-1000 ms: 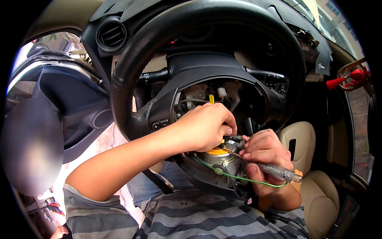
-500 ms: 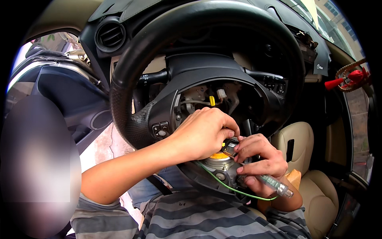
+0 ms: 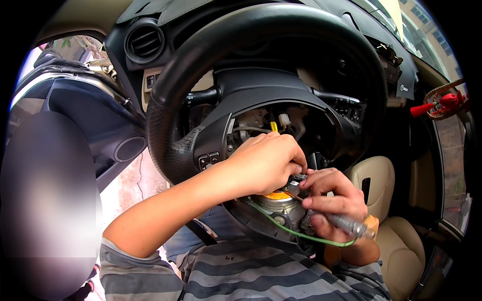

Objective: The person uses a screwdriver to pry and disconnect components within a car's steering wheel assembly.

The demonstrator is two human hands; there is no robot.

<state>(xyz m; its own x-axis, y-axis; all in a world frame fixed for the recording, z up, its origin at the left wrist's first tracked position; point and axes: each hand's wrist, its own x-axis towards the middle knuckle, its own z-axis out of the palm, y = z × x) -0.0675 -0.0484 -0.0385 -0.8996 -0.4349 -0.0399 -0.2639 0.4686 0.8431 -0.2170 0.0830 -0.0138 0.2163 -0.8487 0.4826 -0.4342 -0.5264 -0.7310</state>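
Note:
My left hand [image 3: 268, 160] is closed at the top of the detached airbag module [image 3: 281, 213], fingertips curled on something I cannot make out. My right hand [image 3: 334, 200] grips a test probe [image 3: 349, 227] with a clear handle and thin shaft, angled toward the module's orange ring [image 3: 275, 196]. A green wire [image 3: 293, 232] loops below from the probe's end. Above my hands, the open steering wheel hub [image 3: 251, 118] shows a yellow connector [image 3: 274, 125] and a white one [image 3: 284, 119]. The probe's tip is too small to place exactly.
The black steering wheel rim [image 3: 266, 20] arches over everything. The open car door [image 3: 85, 125] is at left, beside a blurred shape [image 3: 50, 200]. A beige seat [image 3: 396, 241] is at right, with a red tassel ornament [image 3: 447, 103] above. Stalks flank the column.
Since a second ago my left hand has shifted slightly right and down at the module. The probe's handle in my right hand has wobbled a little and looks blurred now.

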